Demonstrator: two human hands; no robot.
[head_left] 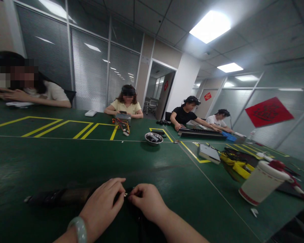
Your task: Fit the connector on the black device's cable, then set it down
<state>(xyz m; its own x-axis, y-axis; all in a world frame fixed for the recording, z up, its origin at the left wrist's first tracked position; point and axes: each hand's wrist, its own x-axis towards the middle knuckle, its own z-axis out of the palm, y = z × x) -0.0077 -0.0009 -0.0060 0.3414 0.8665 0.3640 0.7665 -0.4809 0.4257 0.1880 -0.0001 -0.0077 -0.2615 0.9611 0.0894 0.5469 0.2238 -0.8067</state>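
Green tabletop (73, 158) marked with yellow tape (42, 128) fills the lower part of the room, with blind-covered glass partitions (90, 64) behind it and a bright panel light (210, 26) overhead at one o'clock, taking the hands as the centre of the dial. Left hand (105, 199) and right hand (150, 204) meet over the near part of the table, thumbs and fingertips pinched together on a small shiny piece (126, 194), which sits right between them and is too small to make out further. A pale green bracelet (78, 223) circles the left wrist. At nine o'clock, a long dark object (66, 196) lies on the table, running behind the left hand; its details are blurred.

At one o'clock stands a metal bowl (154, 143) with dark pieces in it. A flat grey box (209, 153) rests at two o'clock, a yellow tray (243, 169) past it, and at three o'clock a tilted-looking white cup (263, 182) near a small white scrap (254, 212).

Across the table at twelve o'clock, a co-worker in a pale yellow top (134, 108) sits behind a wired metal box (123, 117). Others sit at ten and between one and two o'clock.
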